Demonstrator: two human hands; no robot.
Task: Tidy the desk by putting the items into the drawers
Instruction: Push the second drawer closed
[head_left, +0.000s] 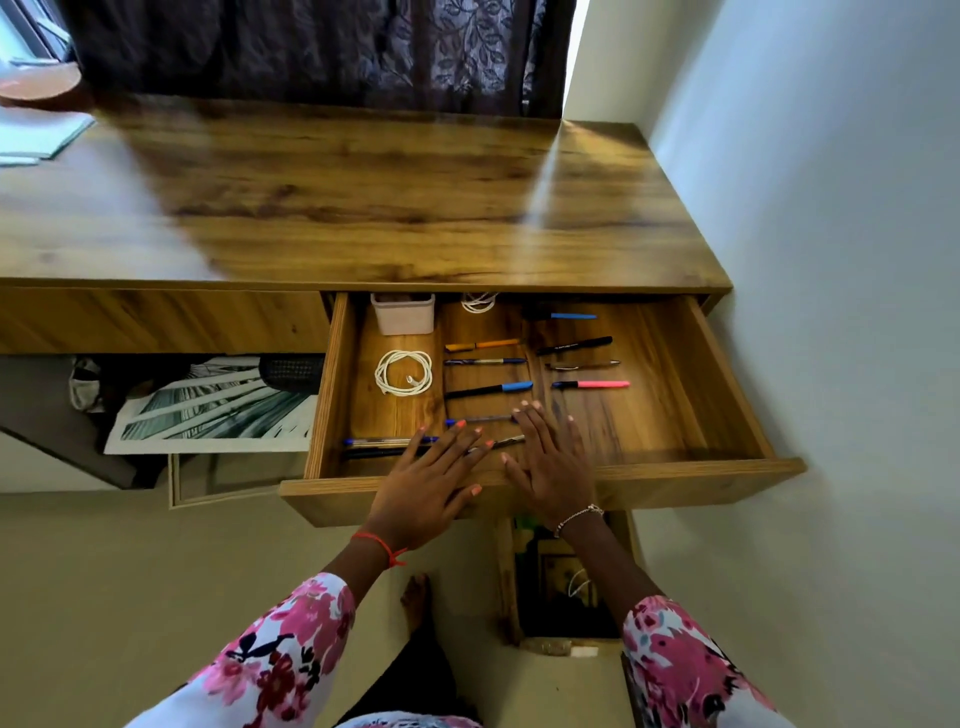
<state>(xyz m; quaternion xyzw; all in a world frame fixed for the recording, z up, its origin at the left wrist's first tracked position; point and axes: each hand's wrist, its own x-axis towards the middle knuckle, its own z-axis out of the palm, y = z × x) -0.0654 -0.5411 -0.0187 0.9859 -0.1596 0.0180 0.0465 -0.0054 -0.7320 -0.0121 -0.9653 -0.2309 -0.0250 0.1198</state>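
Neither hand gripped anything: the left hand (429, 486) and the right hand (551, 464) both lay flat with fingers spread, palms down over the front edge of the open drawer (691, 480), fingertips touching or just above the pens nearest that edge. Contents of the drawer were as follows: a white coiled cable (404, 371) left of centre, a small white bin (403, 313) at the back left corner, a 2nd coil of cable (479, 301) partly hidden under the desk's front edge, and some 10 pens in 2 loose columns, among them a blue-capped pen (489, 389), a pink pen (591, 384), an orange pen (482, 344) and a black marker (574, 345). A clear blue pen (388, 441) lay near the front left corner, partly under the left fingers. Pens were judged light, stiff and smooth, apt to roll on the bare wood floor of the drawer; each is best pinched at mid-barrel, or swept sideways with a flat palm. Cable was judged soft and springy, best lifted by the whole coil. The desktop (363, 197) was glossy wood and largely bare, with only pale, blurred items at its far left corner, so the task appeared near complete. A dark patterned curtain (322, 47) hung behind the desk, a white wall (831, 208) stood close on the right, and a leaf-print picture (213, 405) sat under the desk at left.
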